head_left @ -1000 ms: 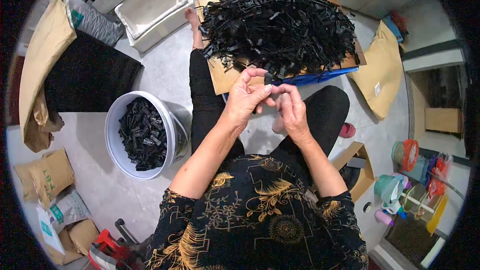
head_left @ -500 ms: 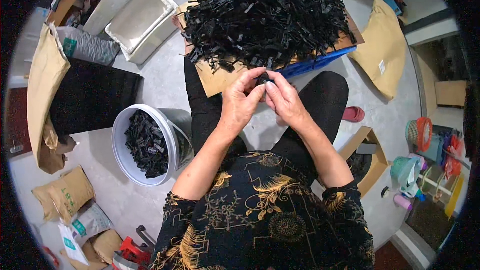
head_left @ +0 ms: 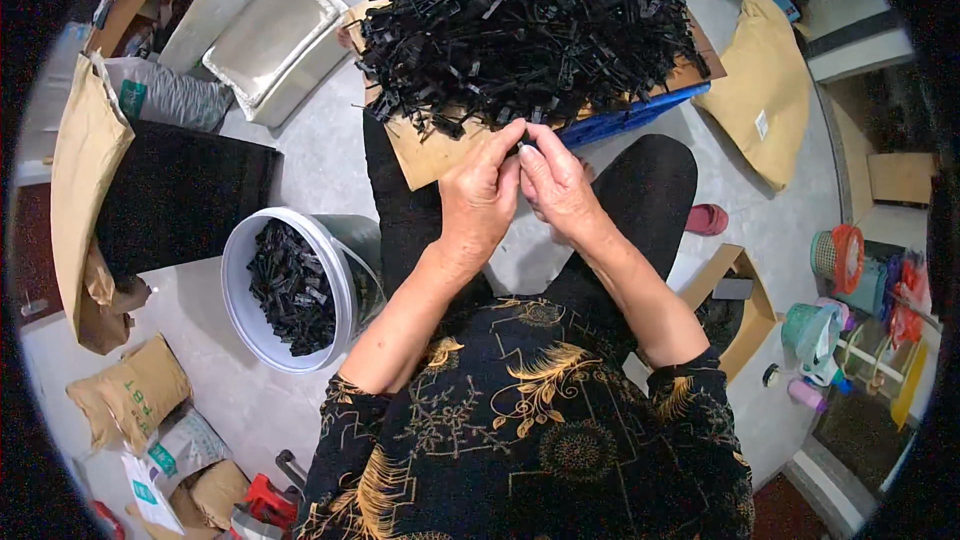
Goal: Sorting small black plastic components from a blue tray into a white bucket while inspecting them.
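Grey floor (head_left: 322, 155), black heap (head_left: 530, 40)

Slender parts (head_left: 440, 70) form the heap on cardboard (head_left: 420, 152). By its near edge, left hand (head_left: 478, 195) and right hand (head_left: 565, 198) meet, fingertips pinching one small dark piece (head_left: 521, 143), mostly hidden. A white bucket (head_left: 344, 285) of black parts stands to the left.

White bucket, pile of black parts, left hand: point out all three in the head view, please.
White bucket (head_left: 344, 290), head view: right side of its rim.
Pile of black parts (head_left: 530, 35), head view: its middle.
Left hand (head_left: 477, 192), head view: back of the hand.
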The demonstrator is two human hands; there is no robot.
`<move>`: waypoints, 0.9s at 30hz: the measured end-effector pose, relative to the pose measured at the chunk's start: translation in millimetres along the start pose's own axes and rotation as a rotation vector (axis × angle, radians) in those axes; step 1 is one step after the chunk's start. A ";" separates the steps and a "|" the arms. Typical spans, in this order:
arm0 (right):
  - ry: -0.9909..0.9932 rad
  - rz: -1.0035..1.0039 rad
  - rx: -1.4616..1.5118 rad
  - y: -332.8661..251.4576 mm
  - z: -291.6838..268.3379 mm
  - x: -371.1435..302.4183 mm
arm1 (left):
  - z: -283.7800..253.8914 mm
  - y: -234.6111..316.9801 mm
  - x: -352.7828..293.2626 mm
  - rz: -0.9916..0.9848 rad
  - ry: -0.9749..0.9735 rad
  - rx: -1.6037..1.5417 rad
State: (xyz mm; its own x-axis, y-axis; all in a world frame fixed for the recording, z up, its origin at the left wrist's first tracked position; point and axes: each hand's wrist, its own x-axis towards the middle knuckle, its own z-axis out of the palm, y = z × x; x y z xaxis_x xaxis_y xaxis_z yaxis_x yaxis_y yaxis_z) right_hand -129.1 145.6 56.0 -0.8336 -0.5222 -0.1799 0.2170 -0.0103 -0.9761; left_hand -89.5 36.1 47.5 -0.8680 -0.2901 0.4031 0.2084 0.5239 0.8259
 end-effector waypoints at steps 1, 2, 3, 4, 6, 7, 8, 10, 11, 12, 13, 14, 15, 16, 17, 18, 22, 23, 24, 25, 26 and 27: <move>-0.004 0.002 -0.004 0.5 0.8 1.4 | -1.6 -1.9 0.4 0.037 0.011 0.058; -0.034 0.029 0.026 1.9 0.8 3.0 | -3.1 -3.9 0.4 0.034 0.016 0.056; -0.063 0.057 0.056 2.8 1.1 4.8 | -4.6 -6.3 -0.1 0.021 0.004 0.065; -0.067 0.060 0.049 2.5 1.9 6.1 | -6.1 -8.3 -1.2 0.007 -0.008 0.073; -0.087 0.104 -0.102 1.4 3.6 9.4 | -9.6 -13.0 -3.7 0.008 0.001 0.076; -0.090 0.104 -0.111 4.8 1.9 12.6 | -11.4 -15.4 -4.0 0.017 0.004 0.083; -0.127 -0.002 -0.253 11.2 -1.0 16.0 | -13.8 -18.4 -4.6 0.017 0.013 0.079; -0.170 -0.110 -0.401 10.6 -2.6 18.3 | -21.4 -21.1 -3.0 -0.017 -0.064 -0.043; -0.191 -0.044 -0.380 4.2 -1.3 18.6 | -26.5 -19.3 -3.0 -0.019 -0.055 -0.045; -0.212 0.022 -0.359 0.7 0.8 19.4 | -32.6 -16.0 -4.5 -0.192 -0.064 -0.207; -0.214 0.021 -0.366 1.0 2.4 19.0 | -37.1 -11.3 -4.4 -0.363 -0.077 -0.372; -0.180 -0.053 -0.336 3.0 4.4 19.0 | -39.7 -10.2 -2.5 -0.409 -0.078 -0.527; -0.146 -0.128 -0.306 5.6 6.3 19.0 | -45.4 -6.6 -1.0 -0.461 -0.089 -0.641; -0.135 -0.140 -0.216 5.0 12.1 19.0 | -50.7 -7.4 -1.7 -0.502 -0.089 -0.692; -0.144 -0.141 -0.218 0.6 12.6 16.6 | -55.6 -8.6 -2.2 -0.543 -0.091 -0.743; -0.184 -0.025 -0.137 -7.1 10.5 12.6 | -60.0 -11.0 -1.9 -0.552 -0.069 -0.858; -0.184 0.033 0.047 -7.3 9.8 12.2 | -67.9 -15.0 -1.1 -0.581 0.006 -1.022; -0.183 0.031 0.076 -8.2 9.1 12.1 | -68.2 -16.2 -1.2 -0.591 0.024 -1.035; -0.181 0.029 0.078 -7.8 8.7 13.0 | -67.8 -20.2 -3.0 -0.591 0.008 -1.066; -0.178 0.024 0.109 -8.4 8.2 14.1 | -68.0 -18.9 -2.7 -0.590 0.003 -1.064; -0.176 0.018 0.141 -8.7 7.8 14.3 | -67.9 -17.2 -2.6 -0.630 0.000 -1.116; -0.170 0.015 0.145 -7.5 7.5 13.7 | -67.0 -15.2 -2.5 -0.672 -0.003 -1.166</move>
State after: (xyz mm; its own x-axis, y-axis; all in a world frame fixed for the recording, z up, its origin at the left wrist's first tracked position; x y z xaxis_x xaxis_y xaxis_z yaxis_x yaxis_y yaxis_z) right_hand -138.3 132.1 61.8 -0.7347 -0.6595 -0.1590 0.3096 -0.1173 -0.9436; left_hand -60.3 -24.8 60.4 -0.9536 -0.2169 -0.2089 0.0031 -0.7007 0.7135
